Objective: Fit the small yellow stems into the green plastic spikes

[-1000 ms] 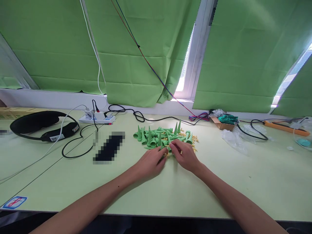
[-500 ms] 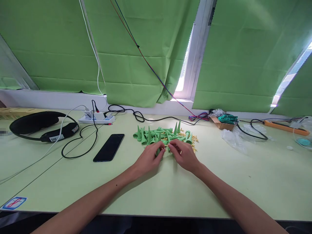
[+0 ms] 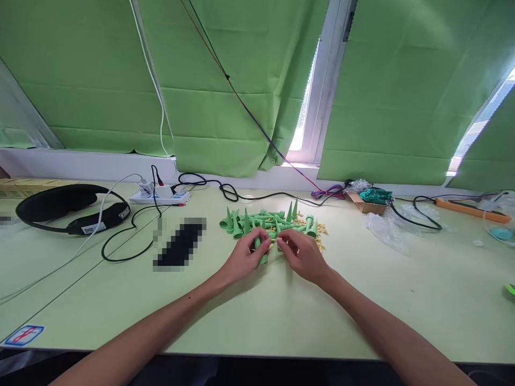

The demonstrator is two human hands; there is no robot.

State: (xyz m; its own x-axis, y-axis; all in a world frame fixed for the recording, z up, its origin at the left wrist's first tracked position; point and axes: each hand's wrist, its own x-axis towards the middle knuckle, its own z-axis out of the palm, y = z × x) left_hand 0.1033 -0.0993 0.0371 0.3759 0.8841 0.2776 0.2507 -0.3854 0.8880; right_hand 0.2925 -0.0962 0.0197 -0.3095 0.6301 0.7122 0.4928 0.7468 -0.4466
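Observation:
My left hand (image 3: 250, 249) is closed around a green plastic cone (image 3: 263, 258), whose wide end shows below the fingers. Facing it, my right hand (image 3: 301, 253) has thumb and forefinger pinched on a small pale-yellow piece (image 3: 274, 240), partly hidden by the fingertips. The two hands almost meet, close in front of a pile of green plastic cones (image 3: 265, 219). Several cones stand with points up; others lie on their sides. Small yellow pieces (image 3: 322, 230) are scattered at the pile's right side.
A dark phone (image 3: 181, 244), blurred out, lies left of the hands. Farther left are a black neckband-shaped device (image 3: 76, 206) and a white power strip (image 3: 173, 197). A small cardboard box (image 3: 366, 205), clear plastic bags (image 3: 388, 230) and an orange-edged object (image 3: 472, 210) lie to the right.
The green cone in my left hand has tilted, and its wide end now shows below my fingers. My right hand has barely moved. A bright green object has appeared at the right edge.

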